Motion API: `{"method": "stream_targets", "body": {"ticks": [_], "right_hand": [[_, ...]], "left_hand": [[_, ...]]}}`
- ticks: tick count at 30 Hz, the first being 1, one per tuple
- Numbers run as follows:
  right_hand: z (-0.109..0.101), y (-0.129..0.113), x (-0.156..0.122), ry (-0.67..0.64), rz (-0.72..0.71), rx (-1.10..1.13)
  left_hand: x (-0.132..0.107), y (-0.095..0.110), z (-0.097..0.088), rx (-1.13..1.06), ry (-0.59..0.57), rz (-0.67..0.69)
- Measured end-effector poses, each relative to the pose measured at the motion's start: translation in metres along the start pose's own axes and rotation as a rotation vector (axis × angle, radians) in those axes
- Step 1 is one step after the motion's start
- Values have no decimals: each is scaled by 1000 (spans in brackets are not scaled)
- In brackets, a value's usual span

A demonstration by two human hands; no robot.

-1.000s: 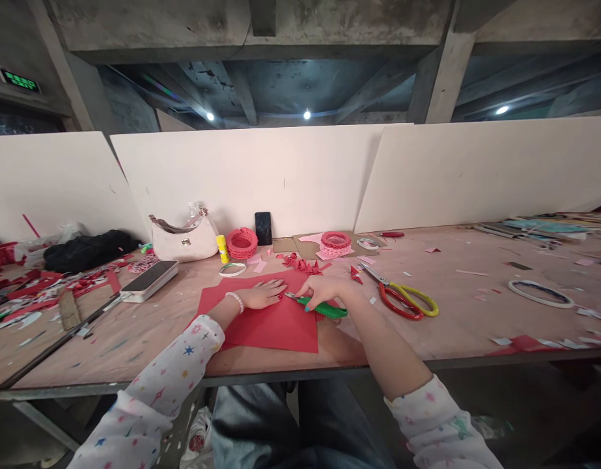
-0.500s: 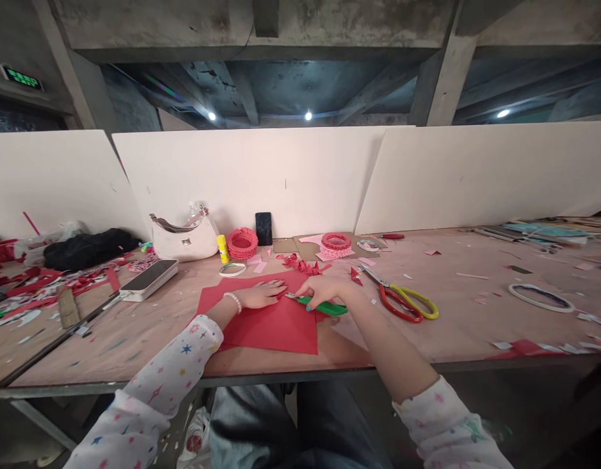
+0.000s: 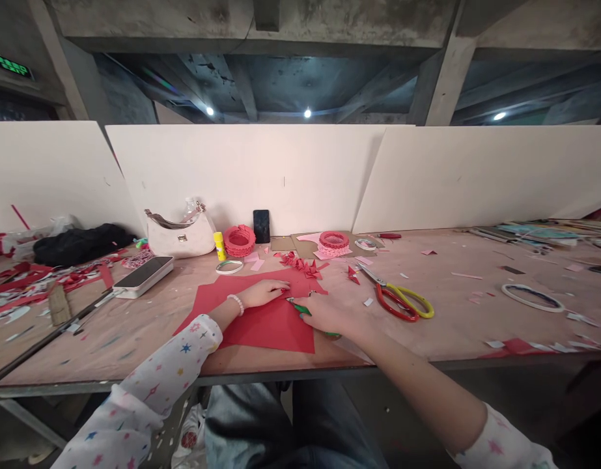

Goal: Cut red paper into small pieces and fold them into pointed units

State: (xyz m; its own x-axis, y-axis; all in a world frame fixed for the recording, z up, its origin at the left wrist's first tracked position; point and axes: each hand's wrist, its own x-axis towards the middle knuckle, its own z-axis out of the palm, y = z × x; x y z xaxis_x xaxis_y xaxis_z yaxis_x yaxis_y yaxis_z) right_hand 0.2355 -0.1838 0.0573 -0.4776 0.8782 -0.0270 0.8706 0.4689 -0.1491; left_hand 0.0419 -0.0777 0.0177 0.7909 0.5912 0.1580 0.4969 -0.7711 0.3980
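Left hand (image 3: pixel 264 294) flat, fingers extended, not gripping, pinning red paper sheet (image 3: pixel 265 329) to plywood tabletop (image 3: pixel 456 312). Right hand (image 3: pixel 324 314) fingers clenched around green craft knife (image 3: pixel 300 309), held at sheet.

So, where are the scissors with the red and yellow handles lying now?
In the head view, the scissors lie on the wooden table top to the right of the person's right hand, their blade tips beside small red paper triangles.
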Motion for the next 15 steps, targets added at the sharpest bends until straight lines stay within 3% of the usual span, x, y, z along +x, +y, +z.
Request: {"method": "stream_targets", "body": {"ticks": [3, 9, 15], "right_hand": [[4, -2, -1, 54, 1, -68], [4, -5, -3, 53, 44, -116], [5, -5, -2, 70, 62, -157]], "left_hand": [[3, -3, 8, 95, 44, -19], [3, -5, 9, 183, -41, 1], [4, -5, 8, 202, -54, 12]]}}
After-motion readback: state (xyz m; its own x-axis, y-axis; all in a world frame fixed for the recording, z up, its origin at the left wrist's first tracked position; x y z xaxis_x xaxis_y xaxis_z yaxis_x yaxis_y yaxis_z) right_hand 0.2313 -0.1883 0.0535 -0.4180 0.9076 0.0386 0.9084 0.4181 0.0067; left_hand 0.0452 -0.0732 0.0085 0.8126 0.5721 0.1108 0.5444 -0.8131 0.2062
